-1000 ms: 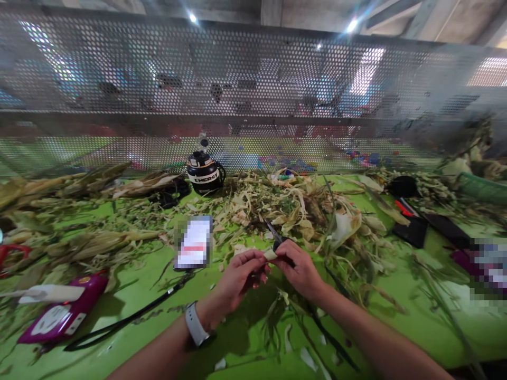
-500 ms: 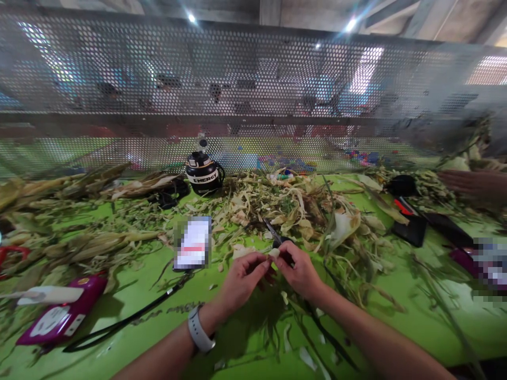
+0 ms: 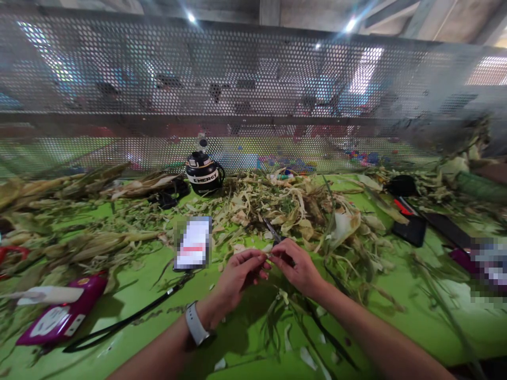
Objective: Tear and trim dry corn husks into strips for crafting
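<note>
My left hand [image 3: 241, 274], with a watch on the wrist, is closed in a pinch of thumb and forefinger; its other fingers curl below. My right hand [image 3: 296, 267] pinches too, its fingertips meeting the left ones. Between them sits a tiny pale plant piece [image 3: 269, 256], too small to name. Just beyond the right hand lies a pair of scissors [image 3: 272, 230], blades pointing away, the handles mostly hidden behind that hand. Below the hands, green leaf strips [image 3: 273, 316] and white petal-like scraps [image 3: 308, 359] are scattered on the green table [image 3: 158, 348].
A heap of dried husks [image 3: 293, 206] lies ahead. A black jar-shaped container [image 3: 202, 174] stands behind a phone [image 3: 194, 243]. On the left are a purple device [image 3: 65, 311] with a strap [image 3: 130, 316] and red handles [image 3: 11, 258]. A perforated metal screen [image 3: 253, 95] closes the back.
My left hand has shifted slightly left and its lower fingers show more. The pale piece at my fingertips looks smaller. At far right, another person's hand has moved and a green leaf now shows there.
</note>
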`<state>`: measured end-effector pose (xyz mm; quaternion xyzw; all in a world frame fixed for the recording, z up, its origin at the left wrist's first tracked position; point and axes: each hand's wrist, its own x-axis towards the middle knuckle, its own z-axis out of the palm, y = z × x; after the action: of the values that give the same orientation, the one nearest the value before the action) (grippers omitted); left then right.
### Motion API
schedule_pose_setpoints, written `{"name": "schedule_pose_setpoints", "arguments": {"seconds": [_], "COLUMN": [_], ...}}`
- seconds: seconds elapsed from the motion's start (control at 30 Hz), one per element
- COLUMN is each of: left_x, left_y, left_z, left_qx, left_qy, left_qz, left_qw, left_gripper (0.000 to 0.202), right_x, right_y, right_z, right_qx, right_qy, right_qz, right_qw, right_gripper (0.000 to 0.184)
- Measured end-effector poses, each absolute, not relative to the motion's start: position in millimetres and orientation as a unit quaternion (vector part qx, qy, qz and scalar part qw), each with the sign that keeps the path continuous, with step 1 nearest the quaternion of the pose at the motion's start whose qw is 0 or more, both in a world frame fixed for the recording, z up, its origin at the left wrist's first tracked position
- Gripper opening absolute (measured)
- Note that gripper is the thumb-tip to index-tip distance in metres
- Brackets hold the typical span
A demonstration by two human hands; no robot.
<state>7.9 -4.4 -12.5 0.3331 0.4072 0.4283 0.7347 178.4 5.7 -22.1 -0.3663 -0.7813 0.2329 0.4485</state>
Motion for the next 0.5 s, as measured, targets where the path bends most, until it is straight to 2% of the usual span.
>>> {"name": "schedule_pose_setpoints", "arguments": {"seconds": [0.5], "left_x": [9.0], "left_y": [-7.0], "left_z": [-7.7], "left_qx": [0.284], "left_qy": [0.392], "left_qz": [0.401], "left_qw": [0.778], "left_gripper": [0.010], "right_x": [179.1], "right_y": [10.1], "right_z": [-24.4], "right_qx": [-0.322], "right_qy": [-0.791], "right_qz": [0.216], "right_qw": [0.473], "right_gripper": [0.004]}}
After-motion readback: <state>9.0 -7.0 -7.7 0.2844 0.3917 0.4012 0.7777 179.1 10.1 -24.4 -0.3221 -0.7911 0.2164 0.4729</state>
